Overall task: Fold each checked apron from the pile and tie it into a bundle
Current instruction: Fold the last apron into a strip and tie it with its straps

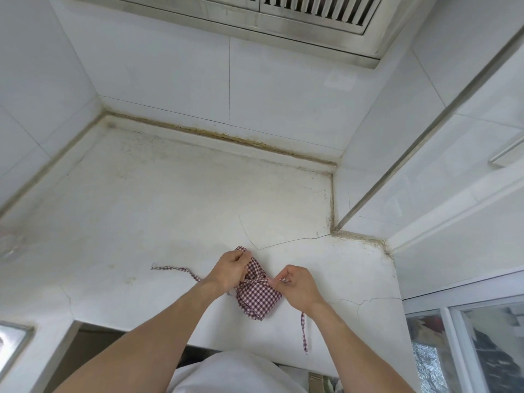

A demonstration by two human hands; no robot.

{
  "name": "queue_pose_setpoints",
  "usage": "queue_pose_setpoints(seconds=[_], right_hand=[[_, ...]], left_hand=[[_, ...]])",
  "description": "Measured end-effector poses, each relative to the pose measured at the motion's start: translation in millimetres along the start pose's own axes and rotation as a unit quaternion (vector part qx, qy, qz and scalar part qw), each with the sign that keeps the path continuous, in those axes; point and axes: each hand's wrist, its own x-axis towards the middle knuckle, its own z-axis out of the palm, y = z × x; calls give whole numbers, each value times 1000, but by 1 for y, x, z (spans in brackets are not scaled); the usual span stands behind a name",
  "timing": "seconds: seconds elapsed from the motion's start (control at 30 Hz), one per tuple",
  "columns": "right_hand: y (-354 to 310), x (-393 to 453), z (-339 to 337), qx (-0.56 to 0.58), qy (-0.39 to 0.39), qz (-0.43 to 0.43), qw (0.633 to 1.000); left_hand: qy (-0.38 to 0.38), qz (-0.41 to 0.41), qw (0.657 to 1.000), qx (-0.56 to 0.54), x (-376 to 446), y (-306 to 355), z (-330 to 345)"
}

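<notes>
Lying near the front edge of the scuffed, cracked white stone worktop (pixel 175 199), just ahead of both forearms: a folded red-and-white checked cotton apron (pixel 256 293), rolled into a small, lumpy packet. Cinched across its middle by a gathered band of the same checked cloth, so bulging above and below the waist. Carrying no readable brand, label or writing anywhere on the fabric or the surroundings.

Gripping the upper end of the packet, fingers curled into the cloth: the left hand (pixel 231 269). Pinching a short bit of checked strap between thumb and fingertips at the packet's right side: the right hand (pixel 296 285). Trailing away to the left across the worktop, flat and slightly wavy: one long checked apron tie (pixel 173 269). Hanging off the front edge below the right wrist: a second checked apron tie (pixel 304 333).

Surrounded by white wall tiles (pixel 283 95) at the back and sides, with brownish grime along the joint where tiles meet worktop. Topped by a stainless-steel slotted range hood (pixel 297 21). Showing at the lower left only a corner of a steel sink (pixel 11 344), contents not visible. Standing at the lower right: a glass-fronted cabinet (pixel 467 350), its contents too blurred to tell.
</notes>
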Motion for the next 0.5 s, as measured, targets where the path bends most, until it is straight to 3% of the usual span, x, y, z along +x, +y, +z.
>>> queue_pose_setpoints(seconds=[0.17,0.33,0.5], right_hand=[[8,-4,2,30,34,41,998],[7,-6,4,30,4,42,999],[5,-13,3,40,-29,60,997]], left_hand=[[-47,16,997,55,3,6,3],[-130,9,991,29,-1,5,-5],[-179,5,977,114,-2,6,-6]])
